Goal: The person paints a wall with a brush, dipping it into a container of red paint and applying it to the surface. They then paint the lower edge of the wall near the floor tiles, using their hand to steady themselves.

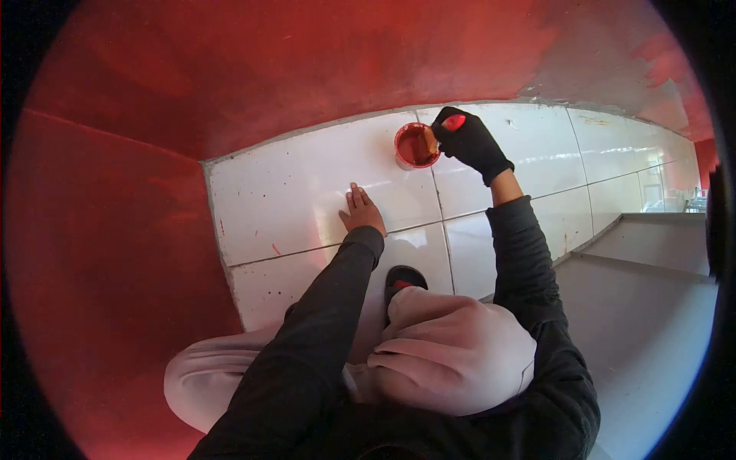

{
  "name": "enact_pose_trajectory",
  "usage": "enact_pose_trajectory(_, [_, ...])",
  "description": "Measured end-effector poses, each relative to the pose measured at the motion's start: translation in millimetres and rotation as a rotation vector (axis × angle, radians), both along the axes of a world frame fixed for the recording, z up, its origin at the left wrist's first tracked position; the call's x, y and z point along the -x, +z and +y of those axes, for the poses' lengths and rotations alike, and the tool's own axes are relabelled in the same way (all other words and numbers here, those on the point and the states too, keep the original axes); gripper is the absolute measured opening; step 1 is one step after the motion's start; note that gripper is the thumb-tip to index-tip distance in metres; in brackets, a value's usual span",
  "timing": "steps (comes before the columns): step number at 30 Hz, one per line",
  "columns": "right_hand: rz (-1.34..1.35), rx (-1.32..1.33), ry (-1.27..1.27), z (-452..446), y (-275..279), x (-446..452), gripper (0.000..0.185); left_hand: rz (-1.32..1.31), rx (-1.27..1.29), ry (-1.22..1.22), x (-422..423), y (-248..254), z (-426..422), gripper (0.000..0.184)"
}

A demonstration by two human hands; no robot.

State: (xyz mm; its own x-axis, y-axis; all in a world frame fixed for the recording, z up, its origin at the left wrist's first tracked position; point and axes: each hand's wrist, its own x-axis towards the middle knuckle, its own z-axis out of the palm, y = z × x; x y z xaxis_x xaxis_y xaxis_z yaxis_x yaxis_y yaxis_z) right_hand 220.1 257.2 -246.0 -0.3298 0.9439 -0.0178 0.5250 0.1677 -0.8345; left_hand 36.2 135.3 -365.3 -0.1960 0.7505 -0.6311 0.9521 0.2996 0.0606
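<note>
My left hand (363, 211) is bare and lies flat on the white floor tiles (291, 195), its fingers apart. A black glove covers my right hand (469, 141), which is closed round the red handle of a paintbrush (454, 123). The brush's lighter part is at the right rim of a small round container (402, 153) holding red paint. This container stands on the tiles close to the wall, beyond my left hand. The brush's bristle end is hard to make out.
A wall (345, 61) with red paint and greyer patches at the right runs along the far side. Another red wall (100, 253) stands at the left. Grey panels (636, 299) are at the right. My shoe (405, 276) and bent knees are close below my hands.
</note>
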Motion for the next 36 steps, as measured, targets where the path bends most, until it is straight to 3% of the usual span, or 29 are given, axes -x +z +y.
enact_pose_trajectory(3, [0.251, 0.289, -0.07, 4.2, 4.4, -15.6, 0.014, -0.021, 0.017, -0.004, 0.2, 7.4, 0.0, 0.106])
enact_pose_trajectory(9, [0.606, 0.515, -0.136, 1.8, -1.5, -53.0, 0.02, 0.002, -0.022, -0.002, -1.3, -6.9, -1.9, 0.103])
enact_pose_trajectory(11, [0.676, 0.554, -0.14, -0.7, -13.0, -61.5, 0.021, 0.066, -0.003, -0.051, -0.7, -15.1, -1.1, 0.125])
enact_pose_trajectory(12, [0.744, 0.59, -0.146, -2.3, -20.6, -65.3, 0.022, 0.066, -0.008, -0.061, 0.7, -18.9, -1.8, 0.125])
enact_pose_trajectory(14, [0.73, 0.55, -0.091, -6.2, -41.4, -74.0, 0.025, 0.058, -0.058, -0.039, 1.3, -26.0, -1.8, 0.084])
enact_pose_trajectory(15, [0.857, 0.665, -0.143, -9.4, -46.4, -76.9, 0.025, 0.08, -0.06, -0.066, 1.2, -32.7, -2.4, 0.077])
enact_pose_trajectory(17, [0.932, 0.658, -0.108, -14.5, -61.7, -80.9, 0.028, 0.105, -0.003, -0.104, -1.5, -11.7, 3.4, 0.093])
enact_pose_trajectory(18, [0.751, 0.549, -0.083, -17.6, -61.5, -80.0, 0.029, 0.126, 0.029, -0.141, -2.8, -3.7, 5.0, 0.109])
enact_pose_trajectory(19, [0.982, 0.708, -0.135, -19.5, -64.9, -80.7, 0.029, 0.168, 0.005, -0.131, -5.5, -4.9, 6.4, 0.12])
enact_pose_trajectory(23, [1.186, 0.786, -0.224, -27.0, -80.4, -81.4, 0.028, 0.194, 0.065, -0.176, -8.7, 0.5, 10.4, 0.122])
enact_pose_trajectory(24, [1.196, 0.767, -0.236, -27.1, -84.8, -84.1, 0.028, 0.183, 0.077, -0.158, -8.2, 0.4, 11.2, 0.123])
enact_pose_trajectory(27, [1.602, 0.58, -0.36, -23.2, -91.0, -96.2, 0.029, 0.182, 0.083, -0.152, -8.9, 0.4, 12.5, 0.124])
enact_pose_trajectory(30, [1.808, 0.208, -0.546, -0.2, -90.0, -122.8, 0.025, 0.181, 0.07, -0.15, -9.6, -3.8, 11.5, 0.124])
enact_pose_trajectory(32, [1.67, -0.016, -0.722, 19.5, -88.2, -144.2, 0.02, 0.189, 0.112, -0.14, -11.8, 1.6, 13.0, 0.124])
enact_pose_trajectory(33, [0.756, -0.376, -0.85, 18.9, -77.1, -145.4, 0.016, 0.191, 0.107, -0.139, -11.9, 1.5, 14.3, 0.124])
enact_pose_trajectory(34, [0.358, -0.43, -0.898, 13.3, -44.2, -141.2, 0.016, 0.2, 0.11, -0.136, -13.0, 1.0, 15.0, 0.124])
enact_pose_trajectory(36, [1.147, -0.372, -0.788, 27.5, -24.8, -142.8, 0.015, 0.209, 0.113, -0.137, -14.1, -2.4, 13.3, 0.124])
